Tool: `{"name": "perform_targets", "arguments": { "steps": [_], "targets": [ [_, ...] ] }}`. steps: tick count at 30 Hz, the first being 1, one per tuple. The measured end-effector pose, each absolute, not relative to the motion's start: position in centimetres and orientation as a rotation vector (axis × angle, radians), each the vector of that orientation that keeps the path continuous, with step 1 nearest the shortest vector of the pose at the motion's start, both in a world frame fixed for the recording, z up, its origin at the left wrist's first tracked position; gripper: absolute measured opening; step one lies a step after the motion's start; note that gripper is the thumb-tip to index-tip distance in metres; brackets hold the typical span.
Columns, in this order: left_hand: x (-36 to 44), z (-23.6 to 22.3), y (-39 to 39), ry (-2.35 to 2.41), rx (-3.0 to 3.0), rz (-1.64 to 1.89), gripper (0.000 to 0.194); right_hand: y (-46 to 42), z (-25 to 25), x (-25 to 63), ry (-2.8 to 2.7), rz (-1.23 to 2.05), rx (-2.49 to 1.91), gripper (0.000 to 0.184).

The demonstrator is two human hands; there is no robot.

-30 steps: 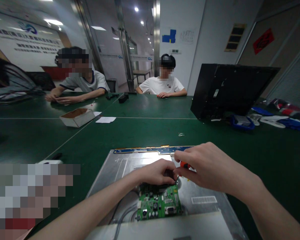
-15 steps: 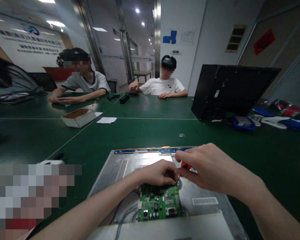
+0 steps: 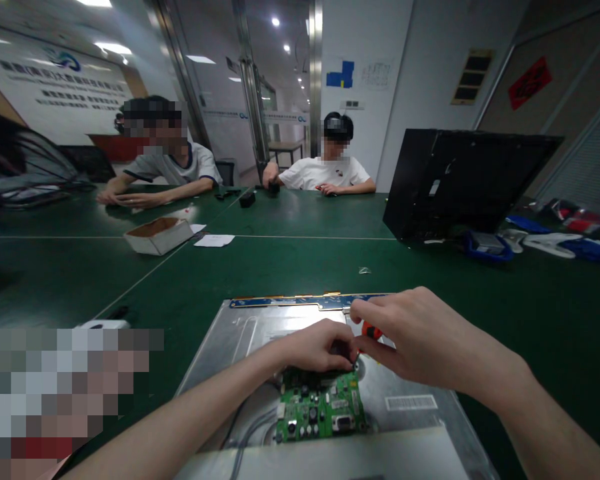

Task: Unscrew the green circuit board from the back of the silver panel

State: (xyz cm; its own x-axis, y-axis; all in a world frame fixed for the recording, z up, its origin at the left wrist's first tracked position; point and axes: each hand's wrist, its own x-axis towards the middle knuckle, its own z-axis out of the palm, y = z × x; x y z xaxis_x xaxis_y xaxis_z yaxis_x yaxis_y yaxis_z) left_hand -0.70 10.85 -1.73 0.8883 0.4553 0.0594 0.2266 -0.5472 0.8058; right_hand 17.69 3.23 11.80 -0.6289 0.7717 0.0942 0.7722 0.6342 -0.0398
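Observation:
A green circuit board lies on the silver metal back of a display panel. My right hand is closed around the orange-and-black handle of a screwdriver, whose tip points down by the board's upper right corner. My left hand rests over the board's far edge, with thumb and fingers pinched together at that same corner. What the pinch holds is hidden. A blue circuit strip runs along the panel's far edge, and grey cables lie left of the board.
A black monitor housing stands at the right, with a blue tray and white-and-blue tools near it. An open white box and paper are at the left. Two people sit across the green table; another person is close at lower left.
My hands stay at the board's corner; the screwdriver handle appears slightly turned. Across the table, the person in the white shirt now has a dark object under one hand.

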Motion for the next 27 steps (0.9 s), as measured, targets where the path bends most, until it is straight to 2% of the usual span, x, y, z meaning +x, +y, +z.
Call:
{"name": "perform_targets", "arguments": {
  "steps": [4,12,16,27],
  "targets": [
    [-0.68,-2.00,10.97,0.475,2.187,0.327,0.008,2.98,12.23,17.68,-2.766,0.061,-1.276,0.011],
    [-0.71,-1.79,10.83,0.495,2.177,0.322,0.008,3.21,12.07,17.73,-2.753,-0.008,-1.262,0.002],
    [-0.65,-1.80,10.86,0.467,2.180,0.329,0.008,2.95,12.22,17.69,-2.753,0.042,-1.253,0.010],
    [-0.63,-1.54,10.71,0.487,2.144,0.351,0.010,3.03,11.93,17.77,-2.738,-0.006,-1.259,0.004]
  ]
}}
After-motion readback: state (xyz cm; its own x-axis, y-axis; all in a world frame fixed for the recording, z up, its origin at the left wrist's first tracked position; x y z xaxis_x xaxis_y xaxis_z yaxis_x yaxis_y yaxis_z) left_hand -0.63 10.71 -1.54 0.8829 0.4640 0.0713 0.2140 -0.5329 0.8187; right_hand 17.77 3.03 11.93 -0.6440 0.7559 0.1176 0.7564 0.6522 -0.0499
